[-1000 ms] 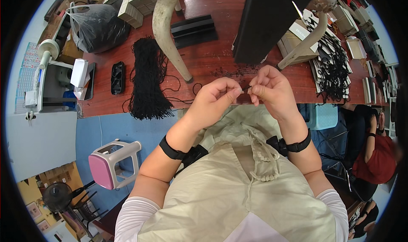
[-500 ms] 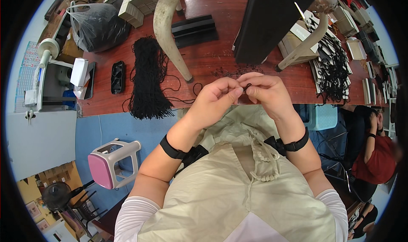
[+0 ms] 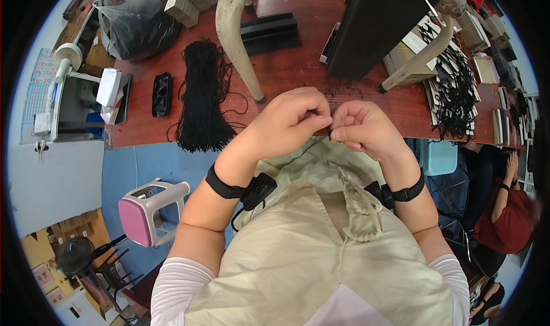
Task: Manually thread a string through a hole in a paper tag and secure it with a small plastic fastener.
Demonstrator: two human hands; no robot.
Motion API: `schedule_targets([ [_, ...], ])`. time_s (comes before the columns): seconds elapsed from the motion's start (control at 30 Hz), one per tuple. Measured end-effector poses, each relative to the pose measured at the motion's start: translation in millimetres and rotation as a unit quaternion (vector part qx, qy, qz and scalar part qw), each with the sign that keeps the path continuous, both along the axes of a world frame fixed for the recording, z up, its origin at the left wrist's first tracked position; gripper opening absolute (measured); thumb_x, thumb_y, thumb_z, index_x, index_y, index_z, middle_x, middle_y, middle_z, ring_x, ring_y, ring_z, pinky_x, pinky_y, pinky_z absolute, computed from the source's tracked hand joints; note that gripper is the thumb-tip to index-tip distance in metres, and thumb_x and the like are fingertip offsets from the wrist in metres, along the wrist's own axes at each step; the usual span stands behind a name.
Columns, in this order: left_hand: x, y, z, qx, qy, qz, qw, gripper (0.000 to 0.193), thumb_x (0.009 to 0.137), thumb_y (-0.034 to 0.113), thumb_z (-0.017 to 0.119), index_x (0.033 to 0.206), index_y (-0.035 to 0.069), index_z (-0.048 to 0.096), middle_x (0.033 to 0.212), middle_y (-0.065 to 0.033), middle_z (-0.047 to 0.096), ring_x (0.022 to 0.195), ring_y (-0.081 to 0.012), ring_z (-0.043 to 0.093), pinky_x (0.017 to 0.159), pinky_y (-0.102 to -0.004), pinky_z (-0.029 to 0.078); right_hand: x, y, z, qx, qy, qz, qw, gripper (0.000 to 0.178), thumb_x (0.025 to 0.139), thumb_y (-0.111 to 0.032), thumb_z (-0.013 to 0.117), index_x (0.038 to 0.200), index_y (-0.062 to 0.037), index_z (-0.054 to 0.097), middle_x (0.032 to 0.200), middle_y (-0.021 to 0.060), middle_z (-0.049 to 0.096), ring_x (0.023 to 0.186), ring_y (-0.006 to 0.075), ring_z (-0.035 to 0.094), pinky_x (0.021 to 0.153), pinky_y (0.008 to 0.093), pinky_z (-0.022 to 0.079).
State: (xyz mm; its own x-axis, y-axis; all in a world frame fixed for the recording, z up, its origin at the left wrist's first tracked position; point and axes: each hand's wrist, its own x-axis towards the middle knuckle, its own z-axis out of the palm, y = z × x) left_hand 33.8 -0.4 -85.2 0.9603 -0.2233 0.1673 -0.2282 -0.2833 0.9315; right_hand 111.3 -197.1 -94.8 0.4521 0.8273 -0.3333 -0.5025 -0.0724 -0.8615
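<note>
My left hand [image 3: 286, 124] and my right hand [image 3: 371, 130] meet over the table's front edge. Each pinches thumb against fingers, and a short dark stretch of black cord [image 3: 330, 132] shows between their tips; most of it is hidden by the fingers. To the left lies a thick bundle of black cords [image 3: 200, 97], with a few loose strands curling toward my left wrist. Small black cord loops [image 3: 346, 89] are scattered on the tabletop just beyond my right fingers.
The red-brown table [image 3: 143, 128] carries a black tray [image 3: 161, 94], a plastic bag [image 3: 134, 31], and a pale-legged stand [image 3: 240, 45] beside an upright black box [image 3: 372, 31]. More black cords [image 3: 452, 97] lie on white cards at right. A pink-topped stool [image 3: 137, 220] stands left; a person [image 3: 504, 217] sits right.
My hands have turned inward and drawn slightly nearer to me, the left wrist bending more. The dark loop that showed at the right fingertips is now mostly hidden. The view has shifted slightly.
</note>
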Motion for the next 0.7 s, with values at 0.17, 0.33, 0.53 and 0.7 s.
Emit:
schedule_targets([
  [0.17, 18, -16, -11, 0.142, -0.229, 0.051, 0.962, 0.007, 0.082, 0.005, 0.062, 0.085, 0.001, 0.058, 0.081, -0.0067, 0.054, 0.073, -0.0153, 0.051, 0.064, -0.0252, 0.041, -2, 6, -6, 0.003, -0.046, -0.05, 0.998, 0.007, 0.076, 0.0, 0.068, 0.08, -0.0004, 0.063, 0.07, 0.0047, 0.063, 0.047, 0.0037, 0.042, 0.042, 0.019, 0.029],
  [0.33, 2, -26, -16, -0.175, 0.099, 0.175, 0.964, 0.012, 0.086, 0.01, 0.063, 0.087, -0.003, 0.062, 0.08, -0.0012, 0.058, 0.071, -0.0064, 0.052, 0.06, -0.0196, 0.041, -1, 5, -10, 0.014, -0.052, -0.167, 0.984, 0.005, 0.076, 0.0, 0.069, 0.078, -0.0001, 0.064, 0.062, 0.0011, 0.058, 0.048, 0.0049, 0.043, 0.044, 0.0208, 0.03],
  [0.53, -1, -33, -21, -0.063, 0.055, 0.208, 0.975, 0.009, 0.086, 0.008, 0.064, 0.089, 0.0, 0.063, 0.081, -0.001, 0.059, 0.069, -0.0054, 0.053, 0.057, -0.0198, 0.042, -1, 5, -18, 0.005, -0.104, -0.182, 0.978, 0.006, 0.077, -0.002, 0.069, 0.074, -0.0012, 0.064, 0.058, -0.0003, 0.053, 0.048, 0.0051, 0.043, 0.044, 0.0212, 0.03],
  [0.7, 0, -31, -22, 0.102, -0.122, 0.22, 0.963, 0.008, 0.08, 0.003, 0.065, 0.087, 0.002, 0.063, 0.081, -0.0068, 0.06, 0.074, -0.0165, 0.057, 0.059, -0.0272, 0.045, -3, 7, -13, 0.016, -0.047, -0.195, 0.98, 0.008, 0.08, -0.004, 0.068, 0.076, -0.0022, 0.062, 0.061, 0.0007, 0.055, 0.05, 0.0053, 0.046, 0.043, 0.0194, 0.031],
])
